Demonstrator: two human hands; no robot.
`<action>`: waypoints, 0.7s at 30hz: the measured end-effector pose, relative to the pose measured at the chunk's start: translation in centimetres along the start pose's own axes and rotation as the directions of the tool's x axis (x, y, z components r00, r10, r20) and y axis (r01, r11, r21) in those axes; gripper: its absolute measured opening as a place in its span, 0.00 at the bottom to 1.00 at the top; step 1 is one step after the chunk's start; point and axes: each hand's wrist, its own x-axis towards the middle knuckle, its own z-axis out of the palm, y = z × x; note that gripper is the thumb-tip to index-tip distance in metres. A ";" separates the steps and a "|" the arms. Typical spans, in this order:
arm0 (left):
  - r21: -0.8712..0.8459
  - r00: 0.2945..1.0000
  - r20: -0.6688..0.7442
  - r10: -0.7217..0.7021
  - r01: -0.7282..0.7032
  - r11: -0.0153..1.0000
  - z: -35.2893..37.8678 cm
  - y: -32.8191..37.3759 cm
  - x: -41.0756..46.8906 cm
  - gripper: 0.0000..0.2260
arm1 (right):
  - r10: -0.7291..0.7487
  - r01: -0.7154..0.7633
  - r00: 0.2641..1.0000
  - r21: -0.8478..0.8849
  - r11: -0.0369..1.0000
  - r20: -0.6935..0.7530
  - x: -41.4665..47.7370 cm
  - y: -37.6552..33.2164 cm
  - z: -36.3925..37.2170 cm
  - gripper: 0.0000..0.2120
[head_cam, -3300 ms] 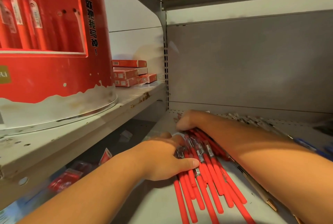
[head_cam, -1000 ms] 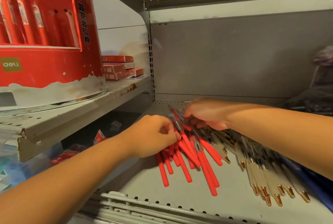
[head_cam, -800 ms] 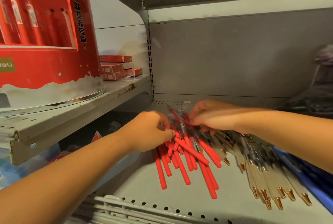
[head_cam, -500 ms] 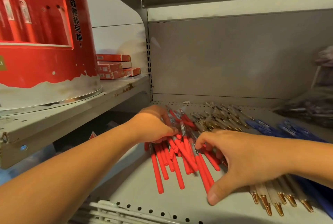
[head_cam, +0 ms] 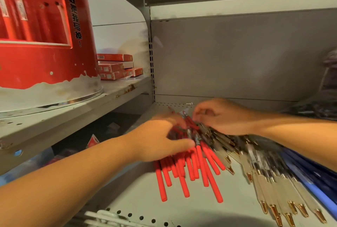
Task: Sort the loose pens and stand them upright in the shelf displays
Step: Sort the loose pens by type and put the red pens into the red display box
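The left hand (head_cam: 160, 141) is gripping a bunch of slim red plastic pens (head_cam: 193, 170), with the thumb lying across the barrels and the fingers curling over their far side. The pens are lying fanned out flat on the grey perforated metal shelf (head_cam: 142, 201). The right hand (head_cam: 224, 117) is resting at their clip ends with curled fingers; blur is hiding whether it is pinching one. Cream pens with gold tips (head_cam: 269, 190) and blue pens (head_cam: 310, 181) are lying just beside them. A red cylindrical display stand (head_cam: 42, 53) is standing on the upper left shelf (head_cam: 91, 110).
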 end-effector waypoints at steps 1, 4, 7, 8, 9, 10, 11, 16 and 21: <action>0.033 0.996 0.051 0.069 -0.071 0.997 0.2 0.3 -0.5 0.25 | 0.006 -0.006 1.000 0.008 1.000 -0.010 1.6 0.4 0.1 0.07; 0.160 0.966 0.133 0.221 -0.241 0.957 1.3 1.3 -1.5 0.33 | 0.035 -0.036 0.999 0.025 0.999 0.035 5.8 1.2 0.9 0.10; 0.195 0.913 0.209 0.350 -0.390 0.900 2.3 2.2 -1.4 0.33 | 0.042 -0.038 0.989 -0.031 0.999 0.141 8.6 1.1 2.2 0.11; 0.213 0.903 0.212 0.373 -0.416 0.884 2.5 2.3 -1.2 0.32 | 0.049 -0.041 0.985 -0.053 0.998 0.163 9.3 0.9 2.6 0.11; 0.230 0.898 0.209 0.387 -0.430 0.873 2.7 2.4 -0.9 0.31 | 0.057 -0.044 0.983 -0.078 0.996 0.174 9.7 0.7 3.0 0.11; 0.247 0.896 0.206 0.393 -0.437 0.865 2.8 2.4 -0.8 0.30 | 0.066 -0.049 0.982 -0.099 0.994 0.175 10.1 0.6 3.3 0.11; 0.268 0.896 0.204 0.394 -0.438 0.858 2.9 2.4 -0.6 0.28 | 0.077 -0.060 0.983 -0.110 0.992 0.164 10.3 0.4 3.6 0.10; 0.314 0.916 0.172 0.362 -0.400 0.861 2.9 1.9 -0.3 0.26 | 0.121 -0.120 0.991 -0.017 0.993 0.055 10.3 -0.2 3.0 0.16; 0.312 0.914 0.183 0.362 -0.404 0.860 3.0 2.3 -0.5 0.31 | 0.158 -0.162 0.987 0.249 0.955 0.035 8.9 -0.6 1.2 0.32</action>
